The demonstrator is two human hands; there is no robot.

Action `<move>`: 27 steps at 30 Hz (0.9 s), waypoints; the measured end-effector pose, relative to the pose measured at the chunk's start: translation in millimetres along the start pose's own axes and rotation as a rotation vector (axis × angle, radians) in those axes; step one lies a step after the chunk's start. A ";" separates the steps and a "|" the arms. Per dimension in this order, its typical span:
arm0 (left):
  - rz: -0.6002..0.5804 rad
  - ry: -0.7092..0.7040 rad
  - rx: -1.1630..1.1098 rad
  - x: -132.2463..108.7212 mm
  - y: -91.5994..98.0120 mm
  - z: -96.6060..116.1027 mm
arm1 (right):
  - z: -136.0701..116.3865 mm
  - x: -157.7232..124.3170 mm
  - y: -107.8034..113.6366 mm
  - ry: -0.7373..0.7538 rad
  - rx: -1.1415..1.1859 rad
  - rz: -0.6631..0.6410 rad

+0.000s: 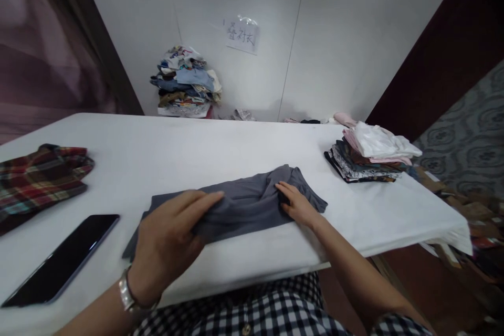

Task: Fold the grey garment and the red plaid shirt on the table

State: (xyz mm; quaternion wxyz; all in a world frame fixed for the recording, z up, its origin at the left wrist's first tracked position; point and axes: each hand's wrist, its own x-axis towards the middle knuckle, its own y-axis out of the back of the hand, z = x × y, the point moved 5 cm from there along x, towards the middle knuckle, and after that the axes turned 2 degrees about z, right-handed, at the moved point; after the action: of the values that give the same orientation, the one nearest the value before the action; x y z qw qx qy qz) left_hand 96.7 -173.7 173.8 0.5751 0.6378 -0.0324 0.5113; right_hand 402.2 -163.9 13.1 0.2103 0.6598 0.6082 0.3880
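Observation:
A dark grey shirt [244,210] lies in a long folded strip across the near part of the white table [220,152]. At its left part is my left hand [169,239], thumb and fingers curled on the near edge of the cloth; the fingertips are partly hidden and a little blurred. Toward the right end, my right hand [301,205] grips the fabric between thumb and fingers, and the cloth bunches there.
A black phone [63,262] and a plaid shirt [39,178] lie at the left. A folded clothes stack [366,155] stands at the right. Behind the table rises a taller clothes pile [187,84], near a paper sign [243,35] on the wall. Boxes [472,207] sit beyond the right edge.

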 end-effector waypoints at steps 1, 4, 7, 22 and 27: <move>-0.041 0.134 -0.074 5.5 -3.0 -14.5 | 1.1 2.5 -0.4 0.003 0.001 0.009; -0.302 0.561 -0.220 7.5 -30.4 -73.4 | 10.6 11.3 -0.8 -0.004 0.022 0.066; -0.651 0.762 -0.140 -17.6 -64.0 -128.6 | 27.1 17.2 -1.5 -0.059 0.047 0.127; -0.098 0.069 0.202 -30.2 -23.1 -75.3 | 36.0 55.2 5.9 0.040 0.037 0.271; -0.475 -0.305 0.124 -73.8 -42.3 -58.5 | 49.1 46.1 11.8 -0.006 0.050 0.367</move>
State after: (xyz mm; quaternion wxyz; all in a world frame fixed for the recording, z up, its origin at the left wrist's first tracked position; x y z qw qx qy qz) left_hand 52.3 -155.0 82.4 0.6271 0.7311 0.0629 0.2613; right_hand 445.6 -111.9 3.8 0.1213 0.7659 0.4865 0.4024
